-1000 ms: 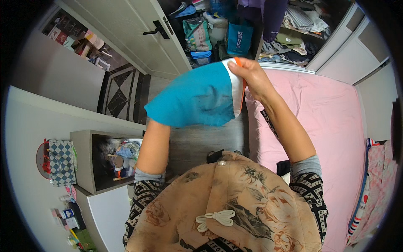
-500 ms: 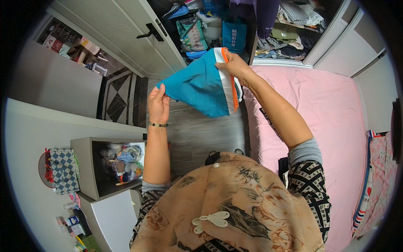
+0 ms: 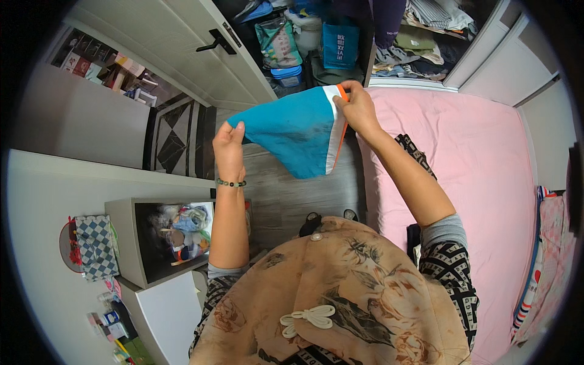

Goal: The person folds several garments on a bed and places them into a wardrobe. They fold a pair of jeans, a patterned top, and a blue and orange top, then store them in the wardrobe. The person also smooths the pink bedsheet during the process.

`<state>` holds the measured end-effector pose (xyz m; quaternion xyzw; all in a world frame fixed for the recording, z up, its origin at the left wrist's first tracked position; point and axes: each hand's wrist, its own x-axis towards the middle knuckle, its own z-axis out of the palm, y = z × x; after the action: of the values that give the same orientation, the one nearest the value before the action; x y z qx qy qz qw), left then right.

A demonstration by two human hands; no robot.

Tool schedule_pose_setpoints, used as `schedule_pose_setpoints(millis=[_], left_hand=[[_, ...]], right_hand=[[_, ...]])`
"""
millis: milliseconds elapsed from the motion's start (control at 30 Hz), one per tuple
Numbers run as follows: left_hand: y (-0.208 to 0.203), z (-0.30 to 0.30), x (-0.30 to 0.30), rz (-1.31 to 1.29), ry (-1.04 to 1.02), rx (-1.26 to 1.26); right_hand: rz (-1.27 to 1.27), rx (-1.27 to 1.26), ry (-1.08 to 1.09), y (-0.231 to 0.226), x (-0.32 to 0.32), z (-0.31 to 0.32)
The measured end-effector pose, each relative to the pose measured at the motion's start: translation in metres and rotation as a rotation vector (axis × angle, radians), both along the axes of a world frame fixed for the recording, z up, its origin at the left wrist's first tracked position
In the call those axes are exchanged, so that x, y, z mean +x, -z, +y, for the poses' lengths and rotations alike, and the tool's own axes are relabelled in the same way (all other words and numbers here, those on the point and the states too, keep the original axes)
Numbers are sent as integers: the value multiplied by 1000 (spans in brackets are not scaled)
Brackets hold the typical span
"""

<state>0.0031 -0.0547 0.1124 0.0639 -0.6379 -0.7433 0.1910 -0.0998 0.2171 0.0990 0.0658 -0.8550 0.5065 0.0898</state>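
A teal cloth garment with a white and orange band along its right edge is stretched between my hands above the floor. Whether it is a pair of shorts or another piece of clothing I cannot tell. My left hand, with a beaded bracelet at the wrist, pinches its narrow left corner between thumb and fingers. At the upper right, my right hand grips the banded edge, thumb on the near side. The wide part of the cloth hangs down between them, with a dark smudged area on its surface.
A bed with a pink sheet fills the right, a dark patterned cloth on its edge. Ahead are an open door and wardrobe shelves with folded clothes and bags. A cabinet with bagged items stands left.
The garment has swung lower on its right side as my right hand moved right and down. It is pulled flatter, and its band opening no longer shows. My left hand stays nearly in place.
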Motion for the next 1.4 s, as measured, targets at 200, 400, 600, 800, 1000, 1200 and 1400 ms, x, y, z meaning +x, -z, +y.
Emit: schedule_pose_setpoints(millis=[200,400,600,800,1000,1200,1400], left_hand=[[-5,-2,0,-1,-114,-149],[-19,4,-2,-18,-141,-195],[-26,4,-19,201,-275,-258],[-77,7,-46,535,-210,-495],[-91,117,2,234,285,126],[-60,175,58,572,1015,-360],[-82,189,77,582,1557,-311]], right_hand=[[-22,-285,-159,-6,16,4],[171,40,-188,-29,37,17],[645,454,-252,-69,64,12],[216,105,-829,-94,133,-22],[373,36,-1082,-128,192,-98],[-11,-50,-1351,-175,157,-14],[141,-124,-1031,-72,97,-13]])
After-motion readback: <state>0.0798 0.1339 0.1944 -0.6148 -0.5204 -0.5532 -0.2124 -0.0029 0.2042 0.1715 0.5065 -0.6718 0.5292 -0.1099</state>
